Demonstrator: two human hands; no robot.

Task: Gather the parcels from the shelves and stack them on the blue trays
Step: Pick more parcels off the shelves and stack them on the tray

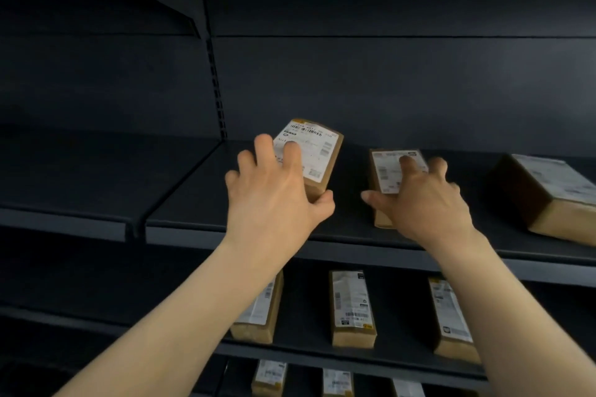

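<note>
On the upper shelf (200,203), straight ahead, gripping the left parcel (317,151) with the left hand (274,200), thumb at its near end and far end tipped up, while pressing the right hand (422,203) flat on the middle parcel (385,171), fingers spread and not closed round it. Lying long axis front to back, near ends under the palms, hence probably a straight draw back over the shelf lip, one per hand. No blue trays in view.

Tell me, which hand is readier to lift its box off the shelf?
Probably the left hand: its fingers and thumb grip the tilted parcel, which looks tipped up. The right hand only lies over the flat parcel, thumb spread aside.
</note>
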